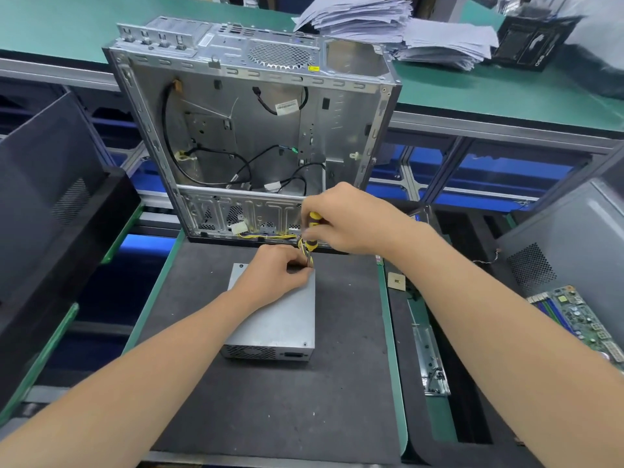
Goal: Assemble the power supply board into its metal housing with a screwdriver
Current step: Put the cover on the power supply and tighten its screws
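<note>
On the dark foam mat before you lies the closed grey metal power-supply box, its lid already on. Your left hand pinches something at its far corner, hidden under your fingers, while your right hand grips the yellow-and-black screwdriver upright over that corner. Judging by this, you're fastening lid screws; how many remain isn't visible.
</note>
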Demonstrator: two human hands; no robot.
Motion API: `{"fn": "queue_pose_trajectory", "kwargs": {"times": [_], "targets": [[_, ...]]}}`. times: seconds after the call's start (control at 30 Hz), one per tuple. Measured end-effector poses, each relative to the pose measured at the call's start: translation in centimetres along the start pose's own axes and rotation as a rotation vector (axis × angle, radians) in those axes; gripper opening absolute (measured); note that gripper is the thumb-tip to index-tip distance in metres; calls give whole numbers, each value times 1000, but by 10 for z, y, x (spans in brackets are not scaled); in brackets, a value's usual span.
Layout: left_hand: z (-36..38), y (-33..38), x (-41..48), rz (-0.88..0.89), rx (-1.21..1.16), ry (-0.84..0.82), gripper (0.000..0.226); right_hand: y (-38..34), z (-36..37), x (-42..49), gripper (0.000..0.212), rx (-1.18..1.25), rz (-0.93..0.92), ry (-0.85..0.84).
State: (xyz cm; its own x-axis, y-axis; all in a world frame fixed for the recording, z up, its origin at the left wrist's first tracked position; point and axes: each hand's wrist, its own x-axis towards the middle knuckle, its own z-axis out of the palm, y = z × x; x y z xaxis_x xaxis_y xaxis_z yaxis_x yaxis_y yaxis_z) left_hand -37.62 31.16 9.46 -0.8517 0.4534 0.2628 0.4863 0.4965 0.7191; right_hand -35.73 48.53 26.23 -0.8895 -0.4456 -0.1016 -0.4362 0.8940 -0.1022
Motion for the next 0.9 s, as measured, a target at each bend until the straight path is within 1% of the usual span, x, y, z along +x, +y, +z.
{"fn": "queue_pose_trajectory", "kwargs": {"times": [0.07,0.1,0.17,0.23,0.27,0.3,0.33,0.4,0.43,0.47,0.5,0.57,0.67,0.73,0.8,0.83,0.87,0.9], "targets": [[-1,1,0,-14,-5,-3,7,-6,12,3,45,6,160,99],[-1,2,0,-20,-8,2,7,-9,17,4,52,-4,242,160],[-1,2,1,-25,-6,13,4,-16,23,7,60,-87,379,248],[-1,3,1,-36,-9,13,2,-22,23,7,64,-108,413,280],[-1,3,1,-41,-12,12,1,-20,20,7,64,-95,382,276],[-1,2,1,-40,-14,11,2,-16,18,5,60,-82,308,259],[-1,2,1,-32,-12,9,2,-13,13,2,48,-59,183,216],[-1,3,1,-19,-7,11,3,-6,0,-4,9,-22,-69,69],[-1,3,1,-18,-4,16,3,-4,-5,-4,12,-23,-149,-9],[-1,3,1,-16,2,22,3,-4,-8,-4,18,-20,-163,-72],[-1,2,1,-9,10,26,3,-3,-10,-2,18,-3,-123,-94],[-1,2,0,2,18,20,1,-6,-7,1,11,-18,-27,-22],[-1,2,-1,-14,-7,5,4,-14,8,6,47,-62,155,130],[-1,2,0,-21,-10,3,5,-20,16,6,62,-112,280,246],[-2,3,0,-30,-10,4,5,-28,18,7,69,-205,355,312],[-2,3,0,-34,-12,6,5,-30,19,8,71,-218,361,322],[-2,3,0,-37,-14,6,5,-29,18,7,71,-208,342,315],[-2,3,0,-37,-14,4,5,-24,17,7,69,-195,286,294]]}}
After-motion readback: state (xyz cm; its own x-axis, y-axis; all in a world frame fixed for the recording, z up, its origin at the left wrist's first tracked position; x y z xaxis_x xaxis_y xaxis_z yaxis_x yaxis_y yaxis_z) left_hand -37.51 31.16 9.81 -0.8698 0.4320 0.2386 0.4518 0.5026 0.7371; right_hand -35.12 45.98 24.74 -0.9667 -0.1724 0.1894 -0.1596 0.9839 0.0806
